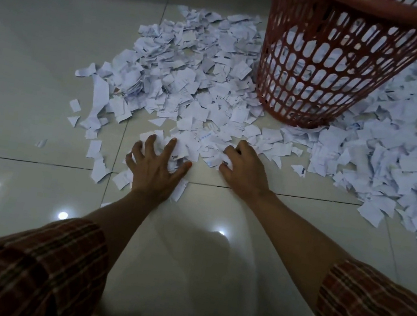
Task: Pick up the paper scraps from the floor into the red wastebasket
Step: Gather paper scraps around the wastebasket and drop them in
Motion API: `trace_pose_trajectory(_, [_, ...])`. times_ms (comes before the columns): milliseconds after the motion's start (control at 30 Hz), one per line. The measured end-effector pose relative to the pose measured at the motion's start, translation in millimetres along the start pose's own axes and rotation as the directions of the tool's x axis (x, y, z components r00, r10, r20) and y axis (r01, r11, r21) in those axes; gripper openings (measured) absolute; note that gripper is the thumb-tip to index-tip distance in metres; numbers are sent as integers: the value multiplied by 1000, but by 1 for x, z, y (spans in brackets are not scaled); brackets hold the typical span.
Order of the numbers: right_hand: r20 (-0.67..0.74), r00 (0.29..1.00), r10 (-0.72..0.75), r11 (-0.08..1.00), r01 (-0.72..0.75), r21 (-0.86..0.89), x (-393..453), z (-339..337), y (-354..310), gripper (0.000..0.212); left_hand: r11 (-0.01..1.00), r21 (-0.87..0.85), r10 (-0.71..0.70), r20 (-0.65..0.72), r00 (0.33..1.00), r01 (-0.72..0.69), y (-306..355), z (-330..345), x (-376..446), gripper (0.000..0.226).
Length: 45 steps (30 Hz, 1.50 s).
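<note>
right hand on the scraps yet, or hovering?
Touching. The head view shows the right hand down on the floor with its fingers curled into the paper scraps, white pieces bunched against the fingertips and no gap visible.

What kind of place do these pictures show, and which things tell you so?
Probably an indoor room, perhaps a home or office; I cannot tell which. The floor is glossy pale tile that mirrors ceiling lights, a red wastebasket stands on it, and torn paper scraps lie around it.
</note>
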State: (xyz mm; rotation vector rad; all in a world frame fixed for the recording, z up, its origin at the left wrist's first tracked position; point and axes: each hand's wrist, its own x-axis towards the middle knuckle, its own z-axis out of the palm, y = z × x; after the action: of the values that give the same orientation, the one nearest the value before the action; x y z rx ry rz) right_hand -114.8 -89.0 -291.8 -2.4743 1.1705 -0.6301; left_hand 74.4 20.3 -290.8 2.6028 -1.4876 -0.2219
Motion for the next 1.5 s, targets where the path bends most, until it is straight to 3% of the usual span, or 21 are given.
trace_pose_trajectory(133, [42,999,18,998,-20,57,3,-2,2,27,993,-17,114,-109,988,-116,3,-4,6,46])
trace_pose_trajectory(433, [21,999,25,994,-28,109,14,-18,-3,14,958,20,285,-37,958,-285,4,-21,33,23])
trace_pose_trajectory(567, [-56,998,8,992,-1,125,27,-30,-13,17,967,-124,220,-19,975,-220,9,-31,46,22])
trace_pose_trajectory(767, [-257,966,-1,969,65,239,60,-70,-43,11,926,-202,291,-159,943,-320,42,-81,71,18])
trace_pose_trajectory(967, [-386,914,-126,967,200,156,100,-134,-79,22,868,-182,386,-338,858,-463,77,-165,105,14])
trace_pose_trajectory(1200, [-443,855,-269,940,333,70,142,-222,-102,14,794,-53,506,-494,707,-606,97,-263,135,12])
trace_pose_trajectory(1367, [-429,853,-297,947,322,-13,168,-272,-102,12,717,-77,503,-631,591,-692,124,-307,151,10])
trace_pose_trajectory(1500, [-446,847,-290,956,280,-88,184,-302,-86,14,644,-204,415,-717,560,-738,167,-318,161,19])
